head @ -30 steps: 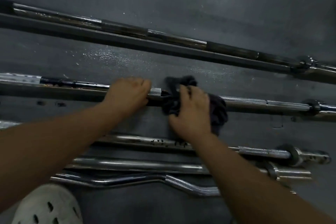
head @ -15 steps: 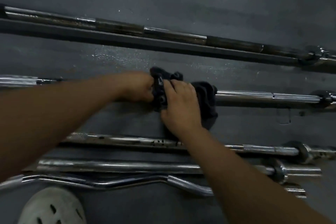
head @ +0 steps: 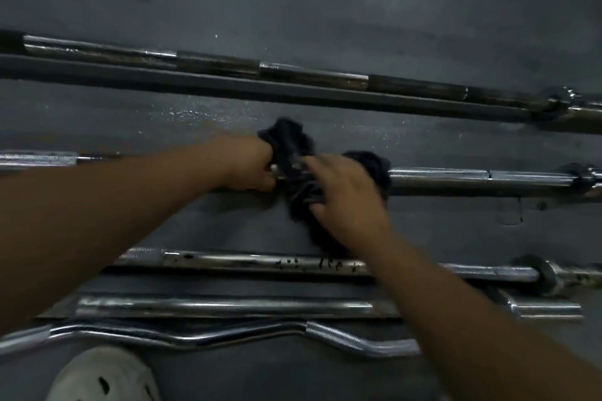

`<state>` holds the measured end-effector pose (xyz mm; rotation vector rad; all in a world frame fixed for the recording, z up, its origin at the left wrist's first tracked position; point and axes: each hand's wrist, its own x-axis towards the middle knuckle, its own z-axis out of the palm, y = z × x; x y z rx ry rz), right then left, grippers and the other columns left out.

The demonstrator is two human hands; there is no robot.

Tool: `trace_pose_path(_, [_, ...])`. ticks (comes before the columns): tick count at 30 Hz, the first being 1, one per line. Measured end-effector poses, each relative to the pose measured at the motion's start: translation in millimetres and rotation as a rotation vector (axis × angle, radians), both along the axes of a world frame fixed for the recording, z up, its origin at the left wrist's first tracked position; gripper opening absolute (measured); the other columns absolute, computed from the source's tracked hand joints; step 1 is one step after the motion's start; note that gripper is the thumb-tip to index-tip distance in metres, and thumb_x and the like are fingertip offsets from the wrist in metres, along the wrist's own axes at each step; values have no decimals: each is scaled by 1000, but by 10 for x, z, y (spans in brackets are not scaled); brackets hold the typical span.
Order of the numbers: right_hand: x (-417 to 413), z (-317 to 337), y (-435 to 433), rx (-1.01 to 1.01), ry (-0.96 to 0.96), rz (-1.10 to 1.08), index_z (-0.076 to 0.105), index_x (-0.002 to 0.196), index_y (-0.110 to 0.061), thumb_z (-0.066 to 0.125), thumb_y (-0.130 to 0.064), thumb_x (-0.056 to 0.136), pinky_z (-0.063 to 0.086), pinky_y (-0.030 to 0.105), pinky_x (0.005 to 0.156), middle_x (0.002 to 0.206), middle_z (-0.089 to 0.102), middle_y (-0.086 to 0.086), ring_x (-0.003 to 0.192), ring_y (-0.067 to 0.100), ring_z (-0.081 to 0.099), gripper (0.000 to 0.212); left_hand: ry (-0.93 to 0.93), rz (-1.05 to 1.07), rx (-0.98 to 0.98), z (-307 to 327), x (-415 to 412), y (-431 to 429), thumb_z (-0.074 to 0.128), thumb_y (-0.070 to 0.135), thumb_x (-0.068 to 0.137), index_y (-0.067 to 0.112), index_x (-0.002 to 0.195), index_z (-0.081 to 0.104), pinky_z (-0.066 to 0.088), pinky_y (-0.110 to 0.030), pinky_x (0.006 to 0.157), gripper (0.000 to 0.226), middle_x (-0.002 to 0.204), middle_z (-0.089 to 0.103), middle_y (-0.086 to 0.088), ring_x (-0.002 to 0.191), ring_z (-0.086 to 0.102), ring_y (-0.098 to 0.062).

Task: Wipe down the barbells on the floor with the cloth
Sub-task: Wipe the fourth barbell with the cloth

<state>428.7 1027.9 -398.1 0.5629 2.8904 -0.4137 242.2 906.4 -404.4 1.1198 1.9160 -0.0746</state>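
Note:
A dark cloth (head: 294,153) is bunched over the second barbell (head: 472,176), a chrome bar lying left to right across the grey floor. My right hand (head: 342,195) lies on top of the cloth, fingers curled into it, over the bar. My left hand (head: 249,164) grips the same bar just left of the cloth, touching its edge. My left forearm hides much of the bar's left stretch.
A longer, darker barbell (head: 293,73) lies further away against a floor ledge. Nearer me lie two straight chrome bars (head: 244,262) (head: 228,306) and a curl bar (head: 342,337). A white perforated shoe (head: 101,378) shows at the bottom left.
Both hands and the cloth shifted left along the second bar, then drew together; my left hand now touches the cloth where a gap of bare bar showed before.

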Motion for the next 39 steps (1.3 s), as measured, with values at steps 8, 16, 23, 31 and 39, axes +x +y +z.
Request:
trace_pose_path(8, [-228,-56,-375,15,8,-198,65,121,-14,65,-21,68,43,42,99,116,65,11,107,33,57,53,-232,49,-95,-50,-68,106,70,24,86,17,88,63,49,-27,62,10,80,62,-4,67,59,-19])
trace_pose_path(16, [422,18,380,41,35,-559,65,119,-12,41,-32,72,43,42,100,114,65,16,109,36,56,57,319,-74,165,-75,218,-219,64,41,87,23,98,50,42,-32,66,25,89,58,-5,82,59,-29])
trace_pose_path(23, [-65,-58,-298,-54,54,-32,55,136,-15,64,-23,71,35,41,111,135,55,11,125,31,47,65,182,-79,63,-14,53,-87,63,36,89,15,95,61,45,-33,69,22,92,64,-9,89,65,-31])
trace_pose_path(31, [-95,-155,-368,13,83,-281,62,129,-10,56,-12,73,36,47,109,130,59,17,121,40,51,57,-16,-44,32,80,-14,-73,67,28,89,18,104,61,40,-27,73,19,104,65,-9,84,55,-23])
trace_pose_path(39, [631,-107,489,91,89,-452,55,133,-15,49,-20,80,41,44,103,126,54,13,117,34,50,54,422,-75,258,-103,197,-406,63,44,88,22,107,48,36,-32,66,33,108,66,-10,95,64,-33])
